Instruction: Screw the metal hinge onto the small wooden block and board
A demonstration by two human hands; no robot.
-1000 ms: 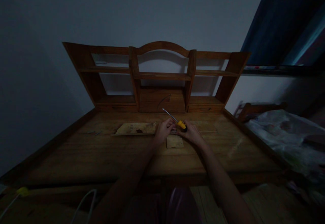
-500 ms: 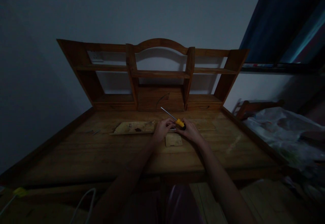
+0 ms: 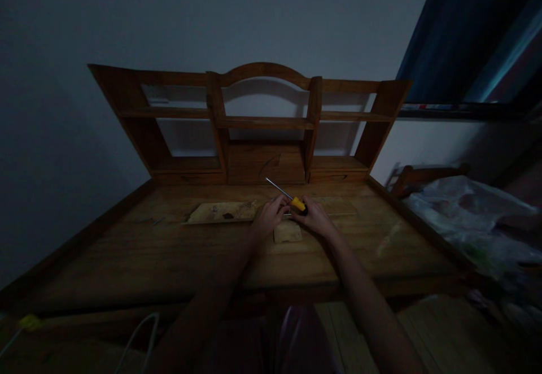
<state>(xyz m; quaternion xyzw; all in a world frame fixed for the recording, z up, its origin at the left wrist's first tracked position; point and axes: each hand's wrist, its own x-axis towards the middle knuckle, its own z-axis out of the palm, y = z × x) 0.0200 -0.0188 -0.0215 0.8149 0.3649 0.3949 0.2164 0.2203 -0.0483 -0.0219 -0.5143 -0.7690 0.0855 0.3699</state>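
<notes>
In the head view, my right hand [image 3: 315, 216] is closed around the yellow handle of a screwdriver [image 3: 298, 204]. Its metal shaft slants up and to the left, away from the desk. My left hand [image 3: 270, 214] is beside it with the fingers bent together in a pinch. A thin shiny metal piece [image 3: 287, 213] shows in the gap between both hands; its kind is too small and dark to make out. Just below the hands lies a small, pale wooden block [image 3: 288, 233]. A long, stained wooden board [image 3: 218, 211] extends to the left of my left hand.
A wooden desk [image 3: 178, 261] carries a shelf unit [image 3: 265, 122] along its back. Small thin pieces [image 3: 158, 221] lie at the left. Another flat board [image 3: 342, 205] is right of my hands. Plastic bags [image 3: 466, 204] are piled beyond the right edge.
The whole scene has shifted slightly left and up as the camera moved. My hands stay close together, the right still holding the screwdriver at nearly the same slant.
</notes>
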